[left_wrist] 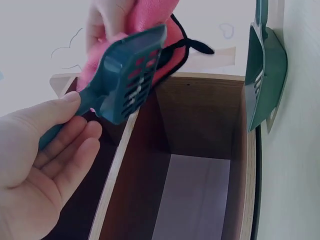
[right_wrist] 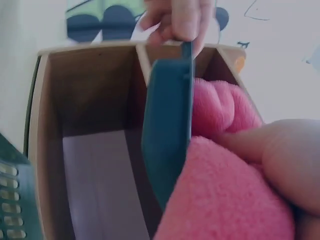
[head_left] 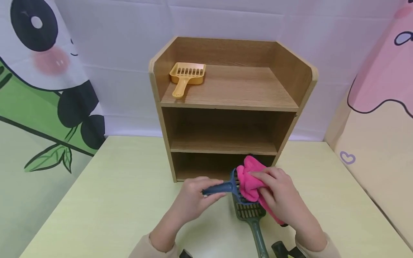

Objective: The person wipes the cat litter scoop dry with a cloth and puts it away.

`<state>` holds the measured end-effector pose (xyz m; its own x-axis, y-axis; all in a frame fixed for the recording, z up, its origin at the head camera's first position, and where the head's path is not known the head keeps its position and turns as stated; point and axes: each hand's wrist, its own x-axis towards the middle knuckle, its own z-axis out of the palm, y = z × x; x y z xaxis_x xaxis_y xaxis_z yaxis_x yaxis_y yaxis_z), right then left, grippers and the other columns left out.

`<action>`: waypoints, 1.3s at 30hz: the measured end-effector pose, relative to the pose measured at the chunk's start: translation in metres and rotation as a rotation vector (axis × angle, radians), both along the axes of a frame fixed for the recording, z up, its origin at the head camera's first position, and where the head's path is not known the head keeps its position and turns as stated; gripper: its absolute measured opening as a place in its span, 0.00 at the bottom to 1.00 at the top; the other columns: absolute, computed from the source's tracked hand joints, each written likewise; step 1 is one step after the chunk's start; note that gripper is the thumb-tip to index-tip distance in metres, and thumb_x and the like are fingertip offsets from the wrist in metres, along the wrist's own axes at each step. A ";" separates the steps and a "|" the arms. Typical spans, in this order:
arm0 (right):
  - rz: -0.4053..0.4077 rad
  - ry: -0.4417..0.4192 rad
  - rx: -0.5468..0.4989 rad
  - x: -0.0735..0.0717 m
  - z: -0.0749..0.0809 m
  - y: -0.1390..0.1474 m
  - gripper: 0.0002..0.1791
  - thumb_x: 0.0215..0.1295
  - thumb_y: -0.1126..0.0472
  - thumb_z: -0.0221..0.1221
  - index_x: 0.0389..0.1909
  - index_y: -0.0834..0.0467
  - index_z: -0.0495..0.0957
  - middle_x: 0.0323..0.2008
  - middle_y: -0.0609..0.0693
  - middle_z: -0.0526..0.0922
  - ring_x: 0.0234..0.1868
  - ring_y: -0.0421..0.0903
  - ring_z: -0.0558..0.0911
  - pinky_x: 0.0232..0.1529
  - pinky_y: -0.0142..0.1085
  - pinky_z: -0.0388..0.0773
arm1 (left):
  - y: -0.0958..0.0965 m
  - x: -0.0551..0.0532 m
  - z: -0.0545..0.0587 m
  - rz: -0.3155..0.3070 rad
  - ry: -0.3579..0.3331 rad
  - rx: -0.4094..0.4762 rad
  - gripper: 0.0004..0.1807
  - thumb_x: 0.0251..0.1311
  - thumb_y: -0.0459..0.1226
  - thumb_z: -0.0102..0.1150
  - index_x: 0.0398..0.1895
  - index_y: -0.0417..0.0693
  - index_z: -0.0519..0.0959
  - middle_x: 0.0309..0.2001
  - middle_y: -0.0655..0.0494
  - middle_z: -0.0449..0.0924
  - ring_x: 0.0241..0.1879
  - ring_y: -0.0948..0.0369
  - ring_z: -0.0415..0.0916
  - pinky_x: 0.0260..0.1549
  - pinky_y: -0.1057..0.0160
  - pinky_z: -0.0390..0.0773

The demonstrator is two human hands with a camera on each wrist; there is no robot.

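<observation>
My left hand [head_left: 195, 199] pinches the handle of a blue slotted litter scoop [head_left: 219, 188], thumb on one side and fingers on the other. A bright pink cloth [head_left: 250, 179] is bunched in my right hand [head_left: 284, 195], which presses it against the scoop's slotted head. In the left wrist view, a black cord trim hangs from the cloth [left_wrist: 150, 15] beside the scoop [left_wrist: 117, 75]. The right wrist view shows the scoop [right_wrist: 167, 120] edge-on, with the cloth along one side. Below them a dark green litter scoop [head_left: 257, 233] lies on the table, its head partly hidden.
A wooden shelf unit [head_left: 226, 107] with several levels stands at the back of the table [head_left: 129, 200]. On its top level, at the left, sits a yellow litter scoop [head_left: 181, 87]. A black object [head_left: 280, 249] shows near my right wrist.
</observation>
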<state>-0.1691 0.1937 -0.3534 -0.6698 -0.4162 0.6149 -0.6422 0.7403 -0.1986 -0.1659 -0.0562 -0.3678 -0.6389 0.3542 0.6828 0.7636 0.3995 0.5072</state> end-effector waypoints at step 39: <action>-0.313 -0.072 0.059 0.002 -0.009 -0.020 0.16 0.46 0.64 0.68 0.40 0.55 0.83 0.31 0.52 0.76 0.30 0.49 0.72 0.27 0.39 0.66 | 0.011 0.003 -0.004 -0.007 0.157 -0.024 0.13 0.45 0.30 0.71 0.37 0.38 0.84 0.30 0.51 0.85 0.27 0.65 0.80 0.25 0.82 0.75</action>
